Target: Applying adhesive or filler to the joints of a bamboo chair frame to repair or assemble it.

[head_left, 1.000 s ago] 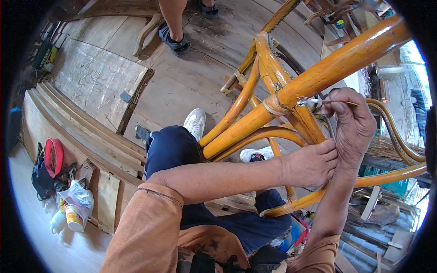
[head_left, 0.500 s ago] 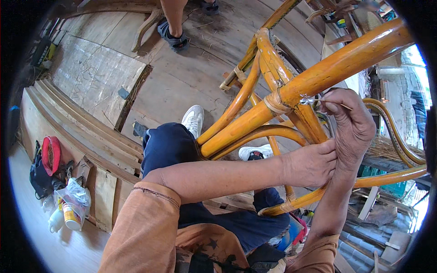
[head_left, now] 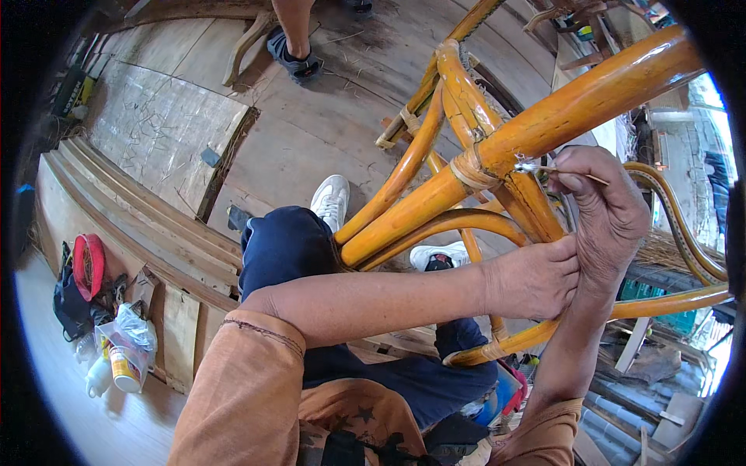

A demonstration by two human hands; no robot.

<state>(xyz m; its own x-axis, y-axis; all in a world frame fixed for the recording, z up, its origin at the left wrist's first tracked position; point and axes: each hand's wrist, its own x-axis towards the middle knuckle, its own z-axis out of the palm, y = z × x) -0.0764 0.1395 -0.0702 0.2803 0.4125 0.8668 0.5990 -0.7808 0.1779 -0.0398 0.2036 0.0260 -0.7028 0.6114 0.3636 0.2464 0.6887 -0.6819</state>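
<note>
A varnished orange-yellow rattan frame (head_left: 404, 217) slants across the view, with a pale strip binding (head_left: 471, 169) wrapped round a joint of its thick pole. Close to that joint, my right hand (head_left: 602, 190) pinches a thin wooden stick (head_left: 583, 175) between thumb and finger. A white, silvery wad (head_left: 527, 165) shows at the stick's tip, close against the pole. My left hand (head_left: 535, 279) is closed, its fingers curled in next to my right wrist; whatever it holds is hidden.
Plastic bags and bottles (head_left: 124, 357) lie at the left with a red band (head_left: 88, 266), beside long wooden boards (head_left: 148, 210). Another person's foot in a dark sandal (head_left: 295, 58) stands on the plank floor ahead. Curved rattan poles (head_left: 676, 225) extend to the right.
My right hand has shifted slightly right and turned a little, so more of the stick shows. My left hand stays in nearly the same place.
</note>
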